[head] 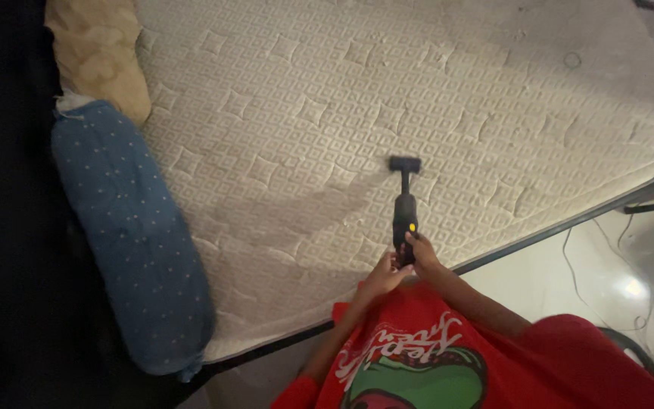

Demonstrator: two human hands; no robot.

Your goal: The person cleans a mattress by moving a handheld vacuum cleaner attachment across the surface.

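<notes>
A small black handheld vacuum (404,206) with a lit yellow spot on its body points away from me, its flat nozzle resting on a bare quilted white mattress (327,98). My right hand (421,250) wraps the rear grip of the vacuum. My left hand (384,274) is closed against the same grip from the left. Both forearms come up from my red printed shirt at the bottom of the view.
A blue dotted bolster pillow (134,235) lies along the mattress's left edge, a beige pillow (100,49) beyond it. A dark bed frame rail (569,221) runs along the near edge. Glossy floor with a thin cord (573,261) shows at the right.
</notes>
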